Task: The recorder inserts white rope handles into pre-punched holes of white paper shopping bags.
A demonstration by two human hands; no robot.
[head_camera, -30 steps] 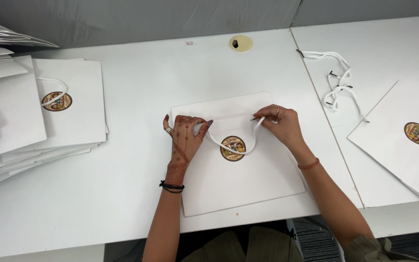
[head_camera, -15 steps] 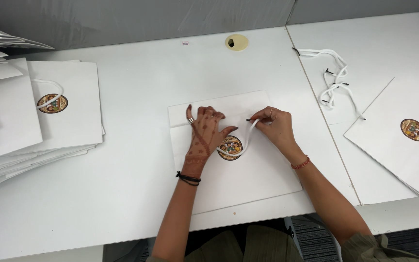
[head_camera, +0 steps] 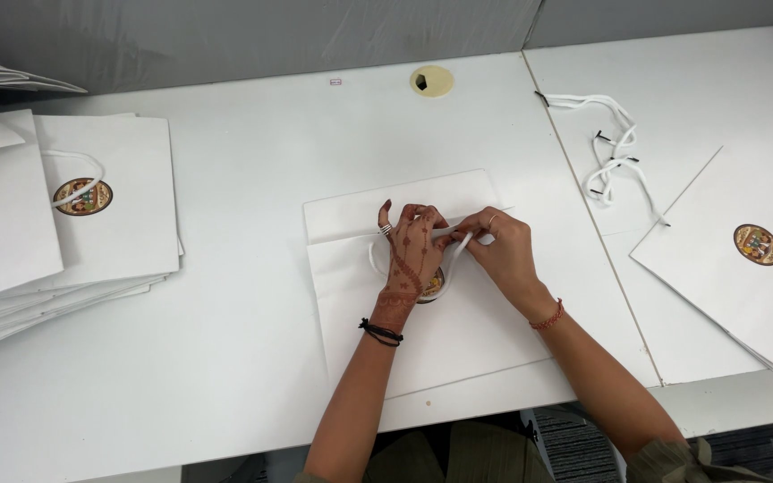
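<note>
Near the front edge of the tabletop [head_camera: 225,376] a flat white paper bag [head_camera: 440,349] lay with its top fold away from the person; the left hand [head_camera: 411,255] pressed down on it with fingers partly curled over the round emblem, while the right hand [head_camera: 501,255] pinched the white cord handle [head_camera: 460,246] closed between thumb and fingers. Judging by the cord looping at the bag's mouth, the handle seemed only partly fitted. Farther off, a stack of finished bags [head_camera: 91,215] with handles sat at the left edge, and loose cords [head_camera: 615,156] and a handleless bag [head_camera: 744,268] waited to the right.
</note>
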